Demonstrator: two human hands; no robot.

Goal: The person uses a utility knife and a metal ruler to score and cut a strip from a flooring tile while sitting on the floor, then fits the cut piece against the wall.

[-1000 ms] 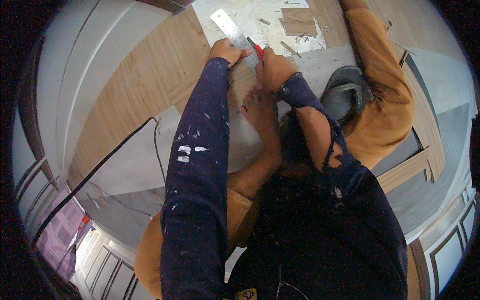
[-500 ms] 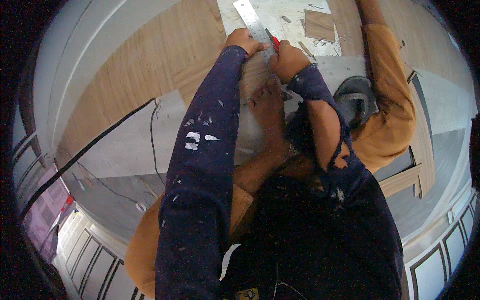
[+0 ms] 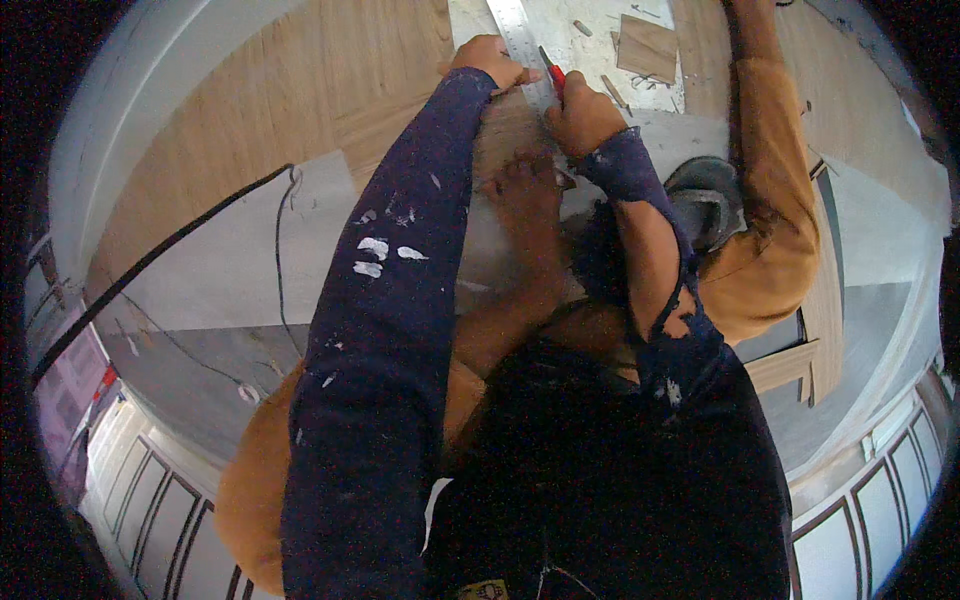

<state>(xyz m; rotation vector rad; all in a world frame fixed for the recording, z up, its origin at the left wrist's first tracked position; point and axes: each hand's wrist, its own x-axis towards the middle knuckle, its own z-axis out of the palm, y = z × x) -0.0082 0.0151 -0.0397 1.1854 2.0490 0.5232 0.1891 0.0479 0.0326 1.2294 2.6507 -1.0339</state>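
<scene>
A steel ruler lies across a wood-grain plank and the white sheet beyond it. My left hand is closed at the ruler's left edge, thumb and fingers pressing it down. In my right hand is a red utility knife, gripped in a closed fist. Its dark tip points up and left, right beside the ruler's right edge. Whether the blade touches the plank is too small to tell. A bare foot rests at the plank's near end, partly in shadow.
Wood-grain flooring spreads to the left. A cut wood-grain square and scraps lie on the white sheet. A dark sandal sits by an orange-brown trouser leg. Black cable crosses the left; cut pieces lie right.
The view has shifted slightly, and the scene sits a little differently in it. Both hands keep their holds on the ruler and the knife; the knife stays beside the ruler's edge.
</scene>
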